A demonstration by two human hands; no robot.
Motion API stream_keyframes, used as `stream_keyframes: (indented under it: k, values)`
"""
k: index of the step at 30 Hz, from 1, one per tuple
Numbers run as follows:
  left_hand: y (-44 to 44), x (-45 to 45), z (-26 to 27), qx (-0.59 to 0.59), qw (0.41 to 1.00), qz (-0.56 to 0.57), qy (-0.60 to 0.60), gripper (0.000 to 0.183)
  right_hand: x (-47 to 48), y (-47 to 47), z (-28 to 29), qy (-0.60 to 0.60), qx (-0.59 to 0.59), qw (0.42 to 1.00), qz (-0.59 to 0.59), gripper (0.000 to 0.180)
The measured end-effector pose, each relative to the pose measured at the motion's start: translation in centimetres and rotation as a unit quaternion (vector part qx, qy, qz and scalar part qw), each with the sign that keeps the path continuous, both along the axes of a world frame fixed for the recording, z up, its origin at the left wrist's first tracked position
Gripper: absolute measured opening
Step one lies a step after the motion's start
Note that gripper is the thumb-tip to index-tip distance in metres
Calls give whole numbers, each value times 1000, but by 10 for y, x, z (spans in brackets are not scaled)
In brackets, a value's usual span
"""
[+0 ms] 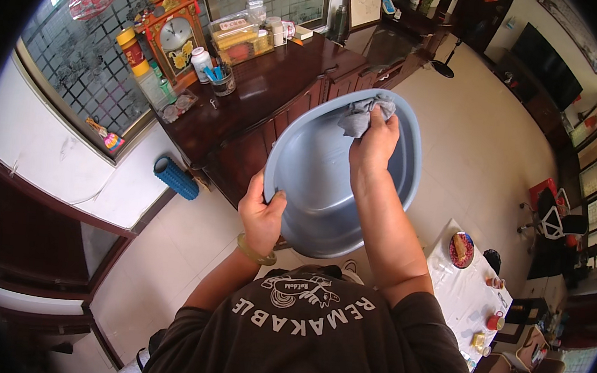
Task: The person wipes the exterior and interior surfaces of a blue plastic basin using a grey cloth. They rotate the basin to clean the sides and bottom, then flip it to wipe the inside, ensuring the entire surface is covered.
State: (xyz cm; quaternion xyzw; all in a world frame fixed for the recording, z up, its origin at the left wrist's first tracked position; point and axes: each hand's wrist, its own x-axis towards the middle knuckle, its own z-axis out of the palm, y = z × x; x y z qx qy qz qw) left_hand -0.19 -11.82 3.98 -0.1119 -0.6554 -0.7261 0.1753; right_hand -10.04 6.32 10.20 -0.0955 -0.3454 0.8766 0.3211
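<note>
A blue-grey plastic basin (316, 161) is held up in front of me, tilted so that its inside faces me. My left hand (263, 212) grips its left rim, with the thumb over the edge and the fingers behind; a bangle circles that wrist. In my right hand (377, 140) is a crumpled grey cloth (359, 115), which lies against the inner wall near the basin's upper rim. The fingers of my right hand are partly hidden by the cloth.
Beyond the basin stands a dark wooden cabinet (269, 87) bearing an ornate clock (176, 35), a pen holder (222, 81) and several containers. A blue foam roller (177, 178) is on the floor at left. At right, a white-covered table (460, 299) holds a plate of food and cups.
</note>
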Motion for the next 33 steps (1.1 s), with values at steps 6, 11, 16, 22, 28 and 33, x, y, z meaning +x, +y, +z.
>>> stream_keyframes:
  k: [6, 11, 16, 22, 28, 33]
  values:
    - [4, -10, -11, 5, 1000, -29, 11, 41, 43, -58, -20, -77, 343, 934, 63, 26]
    - [0, -13, -2, 8, 999, -37, -12, 42, 48, -73, -31, -6, 312, 943, 118, 25]
    - [-4, -10, 1, 10, 999, -34, -7, 43, 43, -59, 0, -15, 116, 984, 135, 19]
    - [-6, -2, 0, 14, 1000, -13, -8, 41, 3, 1, -5, 5, 40, 998, 42, 14]
    - [-24, -26, -8, 122, 990, -28, -66, 37, 28, 14, -22, -53, 64, 983, 163, 19]
    - [-40, -40, -3, 186, 978, 9, -89, 36, 76, 19, -34, -131, 168, 949, 231, 19]
